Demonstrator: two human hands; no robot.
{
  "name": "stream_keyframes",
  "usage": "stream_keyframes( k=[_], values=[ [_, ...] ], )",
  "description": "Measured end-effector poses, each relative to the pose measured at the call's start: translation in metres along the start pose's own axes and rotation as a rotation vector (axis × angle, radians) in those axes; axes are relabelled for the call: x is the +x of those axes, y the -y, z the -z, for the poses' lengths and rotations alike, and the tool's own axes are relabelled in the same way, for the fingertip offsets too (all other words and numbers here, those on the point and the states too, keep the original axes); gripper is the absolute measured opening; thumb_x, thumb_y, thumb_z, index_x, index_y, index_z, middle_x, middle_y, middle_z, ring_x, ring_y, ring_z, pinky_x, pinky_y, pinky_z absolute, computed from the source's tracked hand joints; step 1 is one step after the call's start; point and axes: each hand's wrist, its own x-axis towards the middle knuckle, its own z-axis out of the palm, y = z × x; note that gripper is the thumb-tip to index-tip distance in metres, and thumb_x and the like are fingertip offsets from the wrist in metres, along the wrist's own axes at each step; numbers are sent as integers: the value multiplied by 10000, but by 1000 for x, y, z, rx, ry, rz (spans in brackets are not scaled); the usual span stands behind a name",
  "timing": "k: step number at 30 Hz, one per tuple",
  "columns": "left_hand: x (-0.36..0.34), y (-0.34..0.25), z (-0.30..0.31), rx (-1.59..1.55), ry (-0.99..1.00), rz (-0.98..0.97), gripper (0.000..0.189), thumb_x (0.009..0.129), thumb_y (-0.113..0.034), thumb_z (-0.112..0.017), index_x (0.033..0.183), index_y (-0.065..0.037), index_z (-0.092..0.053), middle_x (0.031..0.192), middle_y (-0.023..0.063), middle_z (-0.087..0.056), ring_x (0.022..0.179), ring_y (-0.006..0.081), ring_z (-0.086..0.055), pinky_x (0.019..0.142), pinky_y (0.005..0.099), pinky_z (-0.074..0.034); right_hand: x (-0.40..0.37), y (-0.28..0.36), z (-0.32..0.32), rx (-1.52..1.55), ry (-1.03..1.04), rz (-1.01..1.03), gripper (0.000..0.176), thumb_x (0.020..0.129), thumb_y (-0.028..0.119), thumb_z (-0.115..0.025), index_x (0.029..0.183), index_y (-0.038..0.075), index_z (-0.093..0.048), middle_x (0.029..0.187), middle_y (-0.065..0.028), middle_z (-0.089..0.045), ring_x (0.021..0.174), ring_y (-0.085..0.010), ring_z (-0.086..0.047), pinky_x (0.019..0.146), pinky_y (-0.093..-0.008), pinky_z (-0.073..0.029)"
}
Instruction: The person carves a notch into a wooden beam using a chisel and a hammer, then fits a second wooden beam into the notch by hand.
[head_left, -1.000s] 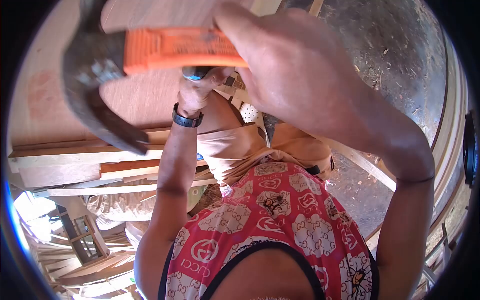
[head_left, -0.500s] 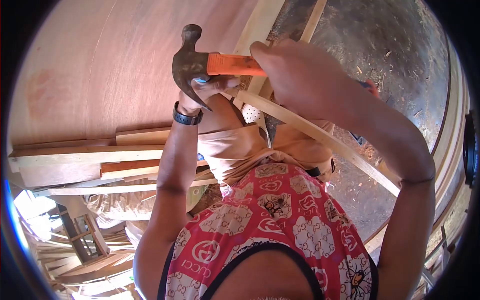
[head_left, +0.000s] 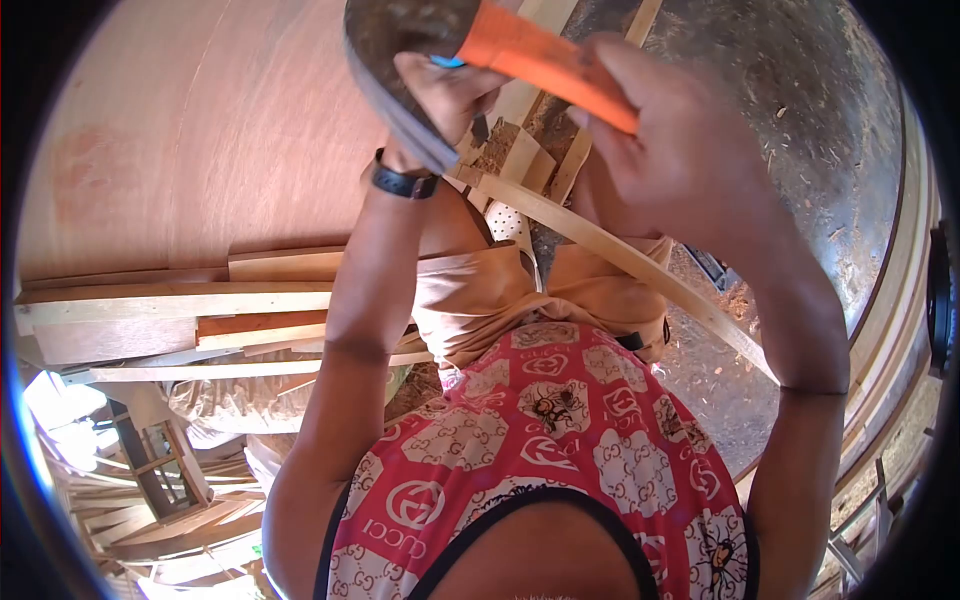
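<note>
Head camera: the right hand (head_left: 680,140), between 1 and 2 o'clock, grips the orange handle of a claw hammer (head_left: 545,65), whose dark head lies near 12 o'clock, partly covering the left hand (head_left: 450,95). That hand is curled around a blue-ended object (head_left: 447,61), mostly hidden. A wooden strip (head_left: 620,255) slants toward 4 o'clock; a broad wood panel (head_left: 200,130) fills 10 o'clock, with stacked boards (head_left: 180,305) at 9
</note>
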Motion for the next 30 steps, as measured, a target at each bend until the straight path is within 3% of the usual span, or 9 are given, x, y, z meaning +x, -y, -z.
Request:
stream_keyframes(
  k=[4, 6, 9, 13, 15, 20, 23, 26, 30],
  values=[
    [-20, -8, 7, -275, -19, 110, 240, 919, -155, -765, 784, -77, -583, 617, -4, -548, 525, 85, -488, 491, 246, -369, 11, 8, 16, -6, -26, -32, 205, 882, 109, -707, 1037, 30, -599, 771, -219, -623, 679, -431, -611, 627, -498, -465],
    [-32, -8, 7, -221, -53, 135, 244, 896, -76, -735, 765, -70, -529, 627, 14, -516, 516, 106, -453, 492, 266, -363, 20, 20, 30, -23, 161, -70, 149, 865, 57, -665, 997, 19, -609, 659, -68, -585, 474, -184, -556, 477, -383, -487],
    [-44, -3, 12, -225, -66, 98, 270, 870, -7, -712, 748, -62, -478, 637, 41, -488, 524, 131, -431, 499, 290, -359, 31, 3, 25, -41, 131, 141, 108, 888, 68, -666, 957, 30, -593, 669, -114, -607, 424, -164, -518, 415, -386, -449],
    [-56, -1, 15, -262, -73, 50, 251, 818, -67, -830, 761, -44, -587, 654, 31, -601, 565, 104, -525, 532, 269, -421, 37, 29, 20, 169, 134, 106, 147, 910, 114, -683, 939, 13, -580, 653, -123, -592, 414, -171, -513, 393, -373, -424],
    [-59, -9, 10, -154, -179, 32, 208, 806, -52, -830, 798, -29, -623, 660, 33, -615, 578, 111, -545, 543, 265, -432, 36, 28, -3, 38, -227, 279, 200, 865, 101, -711, 1000, 33, -580, 767, -198, -636, 673, -400, -634, 598, -489, -457],
    [-68, 37, 34, -452, -32, 109, 368, 771, -14, -818, 1097, 24, -651, 1057, 86, -701, 929, 144, -646, 808, 299, -553, 28, 15, -13, -379, 418, 62, 356, 827, 279, -791, 1037, 20, -666, 820, -151, -726, 763, -264, -765, 650, -386, -628],
    [-72, 24, 17, -285, -207, 142, 302, 793, -8, -812, 1047, 18, -650, 948, 47, -689, 850, 136, -638, 771, 300, -558, 29, 19, 2, -337, 193, 158, 326, 744, -8, -693, 1051, 54, -600, 705, -176, -637, 693, -372, -689, 585, -491, -531],
    [-63, 6, 11, -277, -143, -9, 180, 829, -34, -804, 977, -11, -704, 862, 22, -682, 756, 118, -616, 686, 272, -515, 39, 38, 3, -18, -75, 220, 319, 760, 22, -695, 1063, 52, -600, 737, -185, -651, 712, -381, -692, 599, -490, -537],
    [-61, 24, 20, -178, -41, -93, 236, 873, -177, -801, 966, -23, -648, 855, 13, -647, 728, 85, -566, 652, 244, -460, 14, 7, -37, -288, 232, 79, 189, 891, 205, -688, 1003, 56, -660, 704, -114, -705, 656, -272, -744, 559, -387, -589]
  ],
)
